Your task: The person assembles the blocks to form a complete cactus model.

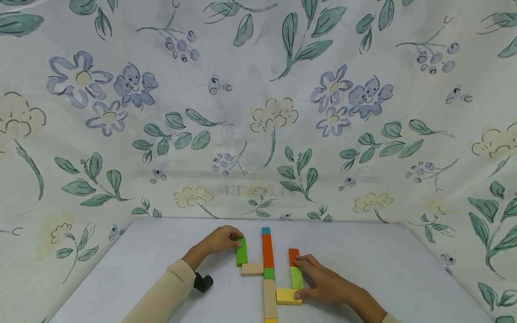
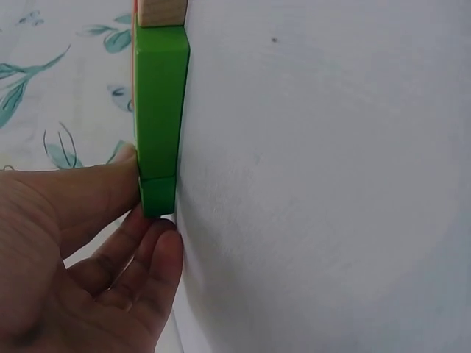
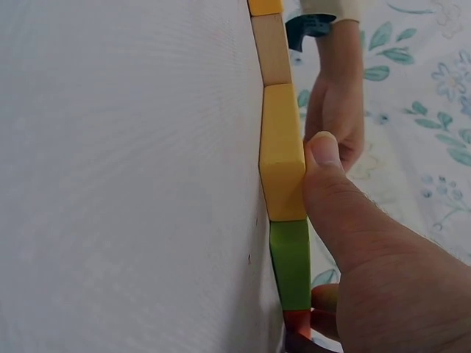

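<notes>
My left hand (image 1: 220, 240) holds the far end of a green block (image 1: 242, 253) between thumb and fingers. In the left wrist view, the thumb lies along the side of that block and the fingers bend at its end. A plain wooden block (image 1: 252, 269) joins its near end to a central column of blocks. On the other side, my right hand (image 1: 327, 282) rests its thumb on a yellow block (image 1: 286, 296). Its forefinger touches a red block (image 1: 293, 256), with a light green block (image 1: 296, 279) lying between red and yellow.
The central column runs from a blue block (image 1: 265, 230) through a long red block (image 1: 268, 251), a small green block (image 1: 269, 273) and a long wooden block (image 1: 269, 298) to a yellow one at the bottom edge. Behind the white table (image 1: 355, 251) hangs a floral cloth (image 1: 258, 179).
</notes>
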A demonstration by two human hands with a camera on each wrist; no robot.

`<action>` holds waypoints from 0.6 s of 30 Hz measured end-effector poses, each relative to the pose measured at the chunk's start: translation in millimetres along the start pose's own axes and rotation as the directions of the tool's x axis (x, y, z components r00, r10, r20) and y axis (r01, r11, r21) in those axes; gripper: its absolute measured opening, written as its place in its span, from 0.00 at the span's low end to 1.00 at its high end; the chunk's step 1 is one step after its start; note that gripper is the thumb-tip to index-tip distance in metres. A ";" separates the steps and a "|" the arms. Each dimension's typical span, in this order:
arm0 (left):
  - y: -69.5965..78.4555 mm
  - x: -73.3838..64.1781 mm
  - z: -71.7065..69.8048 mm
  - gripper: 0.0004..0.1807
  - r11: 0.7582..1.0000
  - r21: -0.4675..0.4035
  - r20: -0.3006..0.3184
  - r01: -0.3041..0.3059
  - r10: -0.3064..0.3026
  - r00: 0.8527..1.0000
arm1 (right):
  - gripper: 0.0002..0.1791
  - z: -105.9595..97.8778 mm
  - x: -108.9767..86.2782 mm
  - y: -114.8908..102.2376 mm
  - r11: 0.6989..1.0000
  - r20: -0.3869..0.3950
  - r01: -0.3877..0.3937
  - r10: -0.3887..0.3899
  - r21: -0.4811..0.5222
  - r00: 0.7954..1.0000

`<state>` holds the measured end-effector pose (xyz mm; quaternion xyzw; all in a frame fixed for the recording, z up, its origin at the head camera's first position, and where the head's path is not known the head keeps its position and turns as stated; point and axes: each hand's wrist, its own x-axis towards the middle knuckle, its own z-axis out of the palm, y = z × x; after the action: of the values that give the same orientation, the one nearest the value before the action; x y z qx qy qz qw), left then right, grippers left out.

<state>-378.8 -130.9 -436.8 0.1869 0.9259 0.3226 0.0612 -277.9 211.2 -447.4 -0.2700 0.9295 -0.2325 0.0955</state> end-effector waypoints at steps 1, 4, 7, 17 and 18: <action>-0.5 -0.3 0.8 0.14 1.000 -0.007 -0.001 0.006 -0.006 1.000 | 0.53 -0.2 -0.2 -0.6 1.000 0.001 -0.001 0.001 -0.001 1.000; -1.8 -1.9 1.8 0.15 1.000 -0.018 -0.006 0.008 -0.008 1.000 | 0.52 -1.1 -1.3 -2.8 1.000 0.009 0.012 -0.012 0.001 1.000; -2.0 -2.6 1.5 0.15 1.000 -0.025 -0.011 0.010 -0.011 1.000 | 0.51 -2.9 -2.2 -5.0 1.000 0.019 0.021 -0.021 0.007 1.000; -0.3 -3.6 5.5 0.15 0.999 -0.039 -0.027 -0.014 0.013 1.000 | 0.50 -4.7 -1.7 -6.6 0.999 0.029 0.034 -0.034 0.009 0.999; -0.2 -4.5 5.9 0.16 0.999 -0.036 -0.030 -0.017 0.016 0.999 | 0.50 -4.4 -1.7 -6.7 0.999 0.029 0.037 -0.037 0.005 0.999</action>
<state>-373.4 -129.4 -441.6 0.1888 0.9190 0.3427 0.0484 -274.8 208.9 -440.2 -0.2905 0.9223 -0.2322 0.1052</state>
